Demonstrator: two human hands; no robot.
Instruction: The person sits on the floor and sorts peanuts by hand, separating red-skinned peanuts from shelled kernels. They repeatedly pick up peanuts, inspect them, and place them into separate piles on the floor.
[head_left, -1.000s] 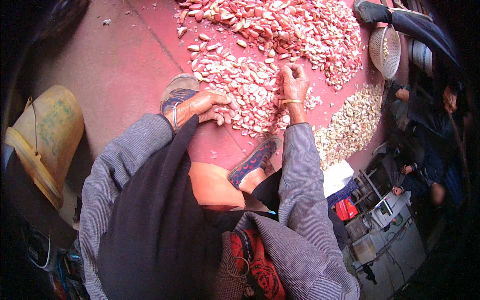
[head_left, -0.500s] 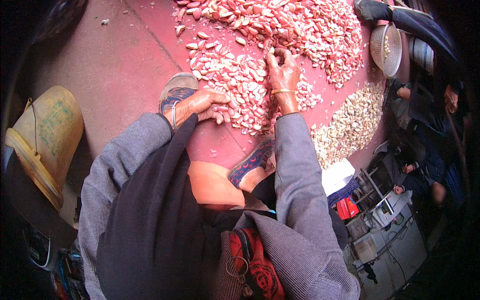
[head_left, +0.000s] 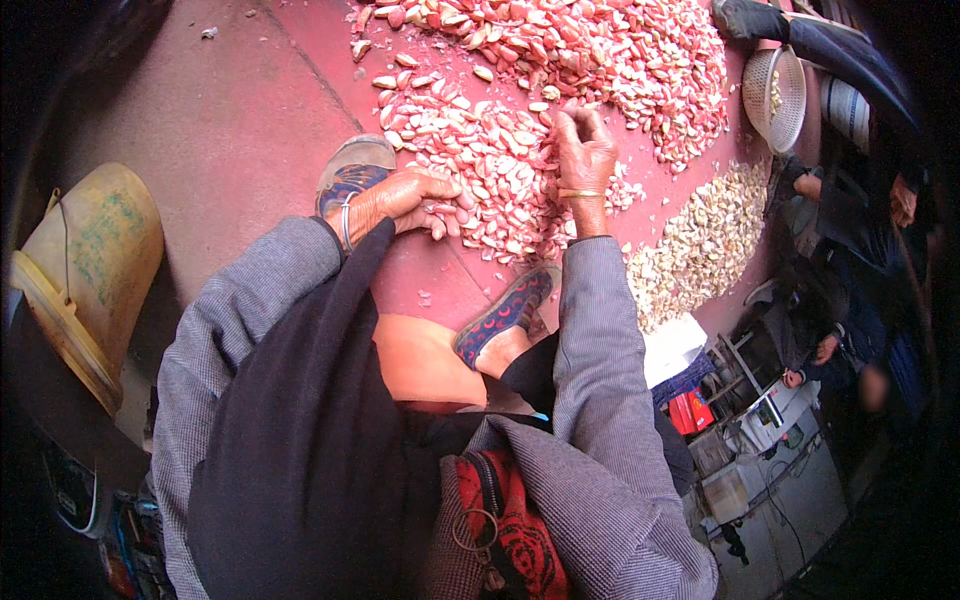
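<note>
Near heap: pink-skinned garlic cloves (head_left: 495, 185) are spread on the red floor (head_left: 245, 130), between and just ahead of the two hands.
Left hand (head_left: 412, 198): it is rested at the heap's left edge, the fingers curled inward among the cloves; whether any are gripped cannot be made out.
Right hand (head_left: 588, 160): it is set at the heap's right side, thumb and forefinger bent to a narrow pinch; whether a clove is held between the tips is not shown.
Far heap: a larger pile (head_left: 625, 75) of similar cloves is seen beyond the right hand.
Pale heap: smaller, cream-coloured pieces (head_left: 700, 245) are laid out to the right, apart from the pink ones.
Colander (head_left: 796, 100): a few pale pieces are held in it.
Clove handling: each is judged light, firm and smooth, easily slipped or bruised; it is best taken across its plump middle, with light pressure.
</note>
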